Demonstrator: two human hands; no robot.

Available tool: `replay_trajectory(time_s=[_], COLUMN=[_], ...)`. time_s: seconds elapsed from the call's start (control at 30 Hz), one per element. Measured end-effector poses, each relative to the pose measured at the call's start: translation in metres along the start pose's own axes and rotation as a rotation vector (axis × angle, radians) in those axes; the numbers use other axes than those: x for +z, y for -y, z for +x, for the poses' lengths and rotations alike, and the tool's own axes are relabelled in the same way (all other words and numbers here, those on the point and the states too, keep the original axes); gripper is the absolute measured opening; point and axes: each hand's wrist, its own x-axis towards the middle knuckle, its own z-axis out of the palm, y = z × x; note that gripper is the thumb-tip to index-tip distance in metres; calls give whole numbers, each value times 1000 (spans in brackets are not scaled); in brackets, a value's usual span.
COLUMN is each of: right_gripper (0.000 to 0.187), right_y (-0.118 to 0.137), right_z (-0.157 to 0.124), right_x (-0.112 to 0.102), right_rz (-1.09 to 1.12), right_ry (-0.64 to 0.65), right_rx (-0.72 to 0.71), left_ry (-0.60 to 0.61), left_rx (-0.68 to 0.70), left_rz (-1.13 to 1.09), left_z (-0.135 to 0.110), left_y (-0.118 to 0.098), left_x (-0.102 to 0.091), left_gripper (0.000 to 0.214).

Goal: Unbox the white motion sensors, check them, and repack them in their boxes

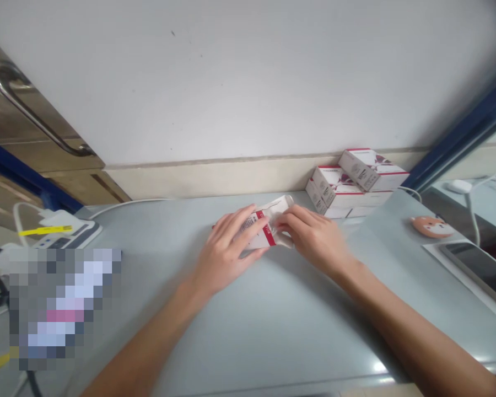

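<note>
A small white carton with a red stripe [263,227] lies on the grey counter [273,320], its far flap open. My left hand [227,248] lies over the carton's left part, fingers stretched flat on top and pressing it down. My right hand [314,234] is at the carton's right end, its fingers curled and pinching the open end near the flap. Whether anything is inside the carton is hidden.
A stack of like white-and-red cartons [351,182] stands against the back wall at the right. An orange animal-shaped object [432,226] and a dark tablet [479,270] lie far right. A white device with a yellow tag [62,231] and cables sit at the left.
</note>
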Motion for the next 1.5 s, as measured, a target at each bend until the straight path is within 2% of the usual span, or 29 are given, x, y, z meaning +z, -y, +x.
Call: replay_trajectory(time_s=[0.23,0.3,0.4,0.53,0.67,0.8,0.9,0.97,1.0,1.07,1.13,1.2,1.27,1.33,1.37,1.5], right_gripper=[18,14,7,25,32,25,19,18,18,22,26,28,27,23,20,13], right_y=[-12,-15,-19,-30,-41,-43,-39,-34,-31,-22,-12,-4,0,-2,-4,-20], right_z=[2,3,7,9,7,6,7,8,9,11,13,15,15,15,15,16], right_x=[-4,-7,-11,-12,-8,-6,-7,-8,-9,-13,-20,-30,-39,-47,-49,-48], right_rz=[93,235,572,1018,1190,1288,1328,1338,1342,1339,1302,1204,1103,1064,1056,866], right_ry=[24,-18,-145,-319,-351,-340,-339,-329,-305,-228,-133,-69,-63,-143,-225,-680], right_rx=[173,243,392,694,892,956,951,959,958,929,842,726,622,570,568,618], left_ry=[71,63,31,22,125,186,86,26,26,55,119,134,134,147,163,189], left_rx=[-102,-138,-185,-345,-490,-437,-376,-428,-493,-744,-1012,-1194,-1300,-1354,-1367,-1404], left_rz=[40,29,10,20,14,80,63,-133,-320,-809,-1270,-1556,-1720,-1816,-1841,-1829], left_z=[4,3,1,-3,-5,-8,-9,-5,-2,5,10,11,8,3,1,0], left_y=[-2,1,8,22,40,48,35,13,0,-27,-49,-59,-58,-51,-47,-38], left_x=[-4,-4,-5,-10,-17,-13,-5,-2,-2,-3,-3,-1,3,9,11,10], left_gripper=[56,57,60,61,64,55,31,28,32,52,57,57,54,51,49,37])
